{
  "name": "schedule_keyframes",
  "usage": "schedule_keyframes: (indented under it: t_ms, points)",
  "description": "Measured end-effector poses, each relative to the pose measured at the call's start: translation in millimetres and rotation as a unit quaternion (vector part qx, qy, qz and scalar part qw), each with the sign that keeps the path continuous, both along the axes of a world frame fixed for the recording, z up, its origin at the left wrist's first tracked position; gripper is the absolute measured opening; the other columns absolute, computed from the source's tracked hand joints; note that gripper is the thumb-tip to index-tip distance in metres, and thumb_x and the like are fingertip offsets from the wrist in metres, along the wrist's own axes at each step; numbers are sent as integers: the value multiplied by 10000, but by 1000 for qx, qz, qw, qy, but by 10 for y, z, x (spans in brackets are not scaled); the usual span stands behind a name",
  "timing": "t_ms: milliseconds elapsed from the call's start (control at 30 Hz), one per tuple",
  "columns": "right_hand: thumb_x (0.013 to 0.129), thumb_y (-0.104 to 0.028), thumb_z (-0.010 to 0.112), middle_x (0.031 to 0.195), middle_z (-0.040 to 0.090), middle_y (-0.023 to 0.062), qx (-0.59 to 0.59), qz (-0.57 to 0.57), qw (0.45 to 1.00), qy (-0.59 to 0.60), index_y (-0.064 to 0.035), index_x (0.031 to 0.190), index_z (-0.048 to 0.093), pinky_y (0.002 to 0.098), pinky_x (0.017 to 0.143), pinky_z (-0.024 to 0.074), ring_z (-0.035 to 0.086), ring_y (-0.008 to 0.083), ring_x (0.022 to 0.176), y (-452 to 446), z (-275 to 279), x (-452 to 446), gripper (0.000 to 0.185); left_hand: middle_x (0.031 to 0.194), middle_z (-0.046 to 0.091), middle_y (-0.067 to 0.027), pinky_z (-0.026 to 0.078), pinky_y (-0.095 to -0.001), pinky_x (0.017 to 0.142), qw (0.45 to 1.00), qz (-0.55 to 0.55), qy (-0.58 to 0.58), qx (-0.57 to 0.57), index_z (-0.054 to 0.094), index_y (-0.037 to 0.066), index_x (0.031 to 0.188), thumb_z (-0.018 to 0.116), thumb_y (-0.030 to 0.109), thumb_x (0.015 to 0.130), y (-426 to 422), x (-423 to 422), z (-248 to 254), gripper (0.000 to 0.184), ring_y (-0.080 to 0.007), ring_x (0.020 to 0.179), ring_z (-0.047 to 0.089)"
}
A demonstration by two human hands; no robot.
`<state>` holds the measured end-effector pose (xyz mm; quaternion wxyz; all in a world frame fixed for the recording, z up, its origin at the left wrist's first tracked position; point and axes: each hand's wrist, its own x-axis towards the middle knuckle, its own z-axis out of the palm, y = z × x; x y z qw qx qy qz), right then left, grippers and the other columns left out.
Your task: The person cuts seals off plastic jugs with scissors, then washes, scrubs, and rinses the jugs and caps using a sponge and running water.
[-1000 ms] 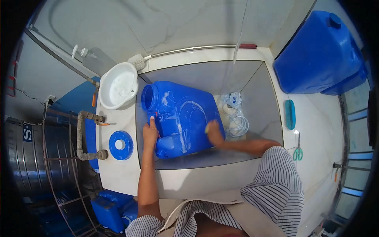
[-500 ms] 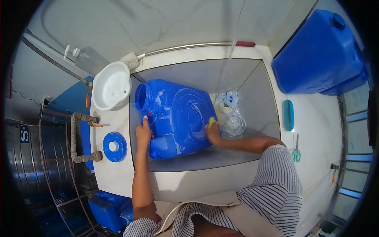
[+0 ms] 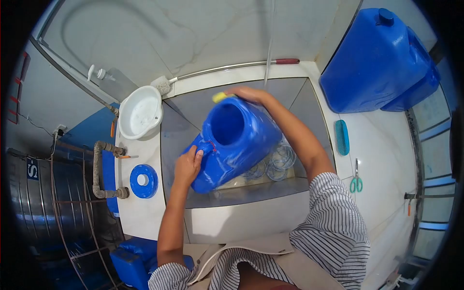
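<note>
A big blue plastic water container (image 3: 246, 154), streaked with suds, is tilted in the grey sink (image 3: 314, 121), its wide round mouth facing up towards me. My left hand (image 3: 187, 166) is closed round the container's handle, beside the mouth. At the far side of the mouth, my right hand (image 3: 247, 94) presses a yellow sponge (image 3: 221, 97) against the outside. Clear round plastic pieces (image 3: 282, 162) lie on the sink floor, partly hidden by the container. A thin stream of water (image 3: 268, 58) falls at the back of the sink.
To the left are a white basin (image 3: 141, 112), a pump bottle (image 3: 116, 83) and a blue lid (image 3: 143, 181). A long-handled brush (image 3: 222, 69) lies along the back ledge. On the right stand blue containers (image 3: 372, 63), with a teal brush (image 3: 341, 137) and scissors (image 3: 356, 180) nearer.
The container has turned from lying on its side to mouth-up. My right hand with the sponge has moved from its lower right side up to the mouth's far edge. My left hand still holds on.
</note>
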<state>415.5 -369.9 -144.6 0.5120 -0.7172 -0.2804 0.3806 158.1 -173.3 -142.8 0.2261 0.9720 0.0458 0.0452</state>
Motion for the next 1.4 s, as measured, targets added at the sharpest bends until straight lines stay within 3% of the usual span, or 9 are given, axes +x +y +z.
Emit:
schedule_keyframes:
  t_ms: [133, 233, 300, 400, 667, 833, 967, 1100, 1400]
  points:
    - [941, -315, 382, 1113, 588, 136, -44, -11, 999, 22, -6, 1147, 555, 356, 919, 402, 537, 213, 1007, -764, -1224, -360, 409, 1185, 498, -219, 322, -469, 913, 996, -24, -70, 41, 529, 10, 972, 421, 278, 915, 72, 373, 33, 295, -383, 1111, 440]
    - [948, -309, 360, 1235, 490, 196, -94, -128, 985, -63, 1, 1221, 459, 409, 988, 323, 448, 293, 1147, -710, -1943, -930, 425, 1177, 487, -238, 325, -457, 937, 966, 24, -214, 145, 475, 9, 1127, 454, 244, 892, 119, 578, -202, 333, -363, 1114, 449]
    - [945, -318, 386, 1293, 398, 239, 104, -263, 954, -95, 16, 1284, 372, 417, 1031, 273, 353, 342, 1237, -204, -1594, -1240, 476, 1148, 510, -242, 354, -438, 919, 978, 33, -205, 11, 425, 22, 1200, 481, 217, 867, 96, 704, -349, 389, -341, 1088, 484]
    - [924, -206, 417, 1327, 332, 255, -19, -239, 797, -555, 27, 1290, 378, 460, 1076, 202, 231, 370, 1308, 391, -360, -1236, 436, 1091, 555, -247, 416, -405, 862, 976, 53, -63, -203, 349, 41, 1297, 525, 163, 820, -133, 649, 39, 523, -317, 1010, 555]
    - [761, -110, 517, 868, 516, 162, -64, -303, 766, -563, -18, 834, 553, 457, 741, 381, 482, 316, 822, 255, 19, -848, 123, 1003, 603, -256, 461, -384, 801, 961, -65, -106, -245, 336, 5, 1312, 573, 128, 784, -222, 483, 5, 592, -354, 927, 610]
    - [747, -122, 516, 848, 542, 163, 11, -311, 731, -607, -15, 811, 561, 437, 746, 390, 500, 327, 839, 206, 319, -1074, 133, 1031, 601, -256, 456, -381, 820, 973, -69, -63, -211, 362, -6, 1307, 586, 164, 803, -326, 469, 144, 577, -376, 956, 600]
    - [756, -126, 526, 889, 528, 148, -120, -369, 787, -479, -10, 823, 554, 454, 759, 389, 492, 339, 862, -92, 252, -927, 137, 1017, 607, -252, 460, -371, 809, 972, -65, -61, -217, 416, -8, 1276, 613, 234, 826, -358, 455, 153, 547, -360, 940, 611]
    - [790, -129, 459, 967, 539, 194, -23, -296, 794, -531, 7, 839, 551, 461, 800, 388, 485, 358, 907, -237, 262, -1148, 171, 993, 621, -236, 469, -360, 786, 961, -52, -46, -269, 453, 6, 1251, 634, 286, 824, -313, 433, 149, 542, -338, 906, 628]
    - [927, -224, 362, 1179, 524, 139, 166, -70, 962, -206, -7, 1166, 527, 312, 994, 325, 464, 224, 1139, -326, -194, -387, 362, 999, 622, -231, 482, -366, 770, 982, -119, -56, -139, 515, 32, 1200, 638, 272, 814, -364, 294, 229, 471, -358, 892, 627]
